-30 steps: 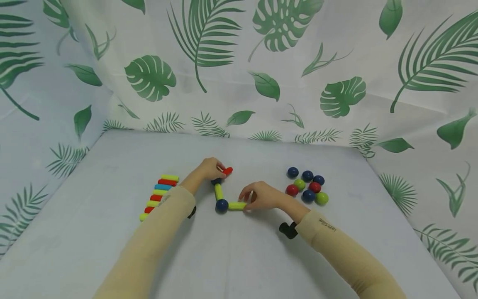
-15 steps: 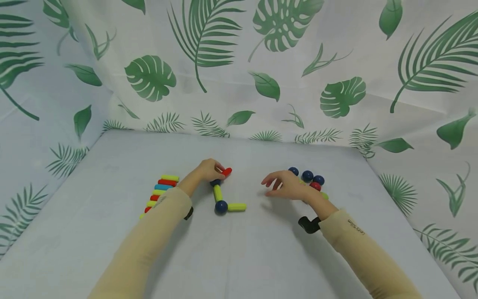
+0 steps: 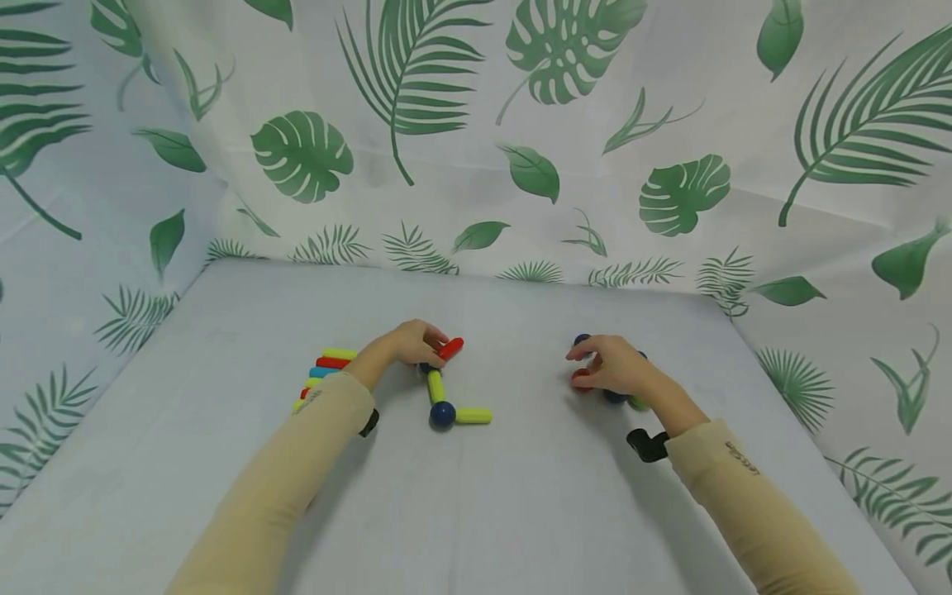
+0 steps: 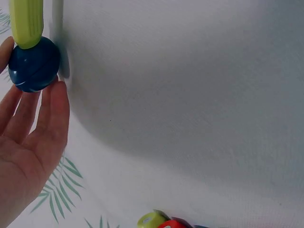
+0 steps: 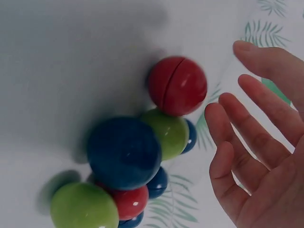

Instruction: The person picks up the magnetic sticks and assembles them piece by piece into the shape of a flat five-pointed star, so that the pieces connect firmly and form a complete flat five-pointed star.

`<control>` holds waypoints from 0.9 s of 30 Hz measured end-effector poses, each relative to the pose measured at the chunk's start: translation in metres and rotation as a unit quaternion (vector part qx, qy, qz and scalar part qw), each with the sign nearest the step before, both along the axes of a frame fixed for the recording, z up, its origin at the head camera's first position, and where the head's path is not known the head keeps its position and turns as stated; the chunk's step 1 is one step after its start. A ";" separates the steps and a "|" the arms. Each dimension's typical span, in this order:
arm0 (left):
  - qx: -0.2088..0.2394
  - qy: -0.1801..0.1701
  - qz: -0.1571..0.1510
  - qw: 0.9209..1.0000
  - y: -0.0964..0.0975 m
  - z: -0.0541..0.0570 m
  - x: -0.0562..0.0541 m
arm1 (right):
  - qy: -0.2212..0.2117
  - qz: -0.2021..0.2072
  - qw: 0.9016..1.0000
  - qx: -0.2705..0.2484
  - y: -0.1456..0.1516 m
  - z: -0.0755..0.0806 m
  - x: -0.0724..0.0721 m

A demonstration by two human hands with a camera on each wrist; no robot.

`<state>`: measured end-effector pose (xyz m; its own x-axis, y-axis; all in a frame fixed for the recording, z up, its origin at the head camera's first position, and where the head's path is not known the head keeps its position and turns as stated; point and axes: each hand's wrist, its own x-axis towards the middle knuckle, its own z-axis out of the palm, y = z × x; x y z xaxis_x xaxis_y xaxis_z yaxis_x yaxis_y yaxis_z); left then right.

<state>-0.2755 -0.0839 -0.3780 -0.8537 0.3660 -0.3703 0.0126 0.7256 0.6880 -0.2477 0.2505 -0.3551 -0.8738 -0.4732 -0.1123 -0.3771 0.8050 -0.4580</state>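
My left hand point(image 3: 415, 341) holds a dark blue ball point(image 4: 35, 65) between thumb and fingers. From that ball a red rod point(image 3: 452, 347) sticks out to the far right, and a yellow-green rod point(image 3: 435, 386) runs toward me. The latter joins a second blue ball point(image 3: 442, 415), where another yellow-green rod point(image 3: 473, 416) points right. Over at the loose balls hovers my right hand point(image 3: 611, 364), fingers spread and holding nothing. Nearest its fingertips is a red ball point(image 5: 178, 86); a blue ball point(image 5: 124, 153) and a green ball point(image 5: 84, 206) lie beside it, partly covered in the head view.
A row of coloured rods point(image 3: 327, 372) lies on the white table point(image 3: 416, 512) at left, partly hidden behind my left sleeve. A leaf-patterned cloth point(image 3: 446, 190) hangs at the back and sides. Black wrist cameras sit under both wrists.
My right hand has let go of the yellow-green rod on the right and moved right to the loose balls. The left hand stays at its blue ball, almost unmoved.
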 end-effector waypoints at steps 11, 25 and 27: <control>-0.027 0.000 0.021 0.999 -0.002 0.002 0.004 | -0.011 -0.027 0.998 0.051 0.000 -0.003 0.000; -0.002 0.000 0.034 0.999 -0.006 -0.001 0.006 | -0.006 -0.014 0.999 0.050 -0.019 -0.007 -0.008; 0.002 -0.003 0.034 0.999 -0.006 -0.001 0.006 | -0.015 -0.016 0.999 0.034 -0.024 -0.010 -0.011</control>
<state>-0.2697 -0.0899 -0.3795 -0.8742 0.3094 -0.3742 -0.0405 0.7215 0.6912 -0.2583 0.2266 -0.3651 -0.8844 -0.4351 -0.1691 -0.3375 0.8463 -0.4122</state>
